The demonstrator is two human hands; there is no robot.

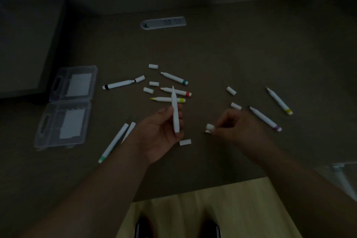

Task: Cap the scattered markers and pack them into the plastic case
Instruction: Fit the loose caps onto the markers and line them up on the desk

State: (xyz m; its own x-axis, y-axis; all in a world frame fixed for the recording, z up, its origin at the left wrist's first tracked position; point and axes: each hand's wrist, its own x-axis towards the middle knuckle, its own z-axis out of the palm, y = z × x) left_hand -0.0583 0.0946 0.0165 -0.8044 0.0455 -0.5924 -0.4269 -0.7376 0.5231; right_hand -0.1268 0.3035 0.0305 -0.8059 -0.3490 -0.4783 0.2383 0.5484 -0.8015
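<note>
Left hand (pixel 164 131) grips an uncapped white marker (pixel 175 111) at its lower barrel, tip pointing far. Right hand (pixel 234 125) pinches a small white cap (pixel 210 126) at the fingertips. Judged light, rigid, smooth plastic cylinders; best held mid-barrel. Beyond, loose caps (pixel 154 83) and uncapped markers (pixel 174 77) lie scattered on the matte brown table (pixel 241 54). Clear hinged plastic case (pixel 67 102) lies open, far left.

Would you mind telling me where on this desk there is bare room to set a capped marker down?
Bare desk lies between the plastic case and the black-banded marker, and beyond the markers toward the power socket. It is crowded around the red-banded marker, where loose caps cluster ahead of the left hand.
</note>
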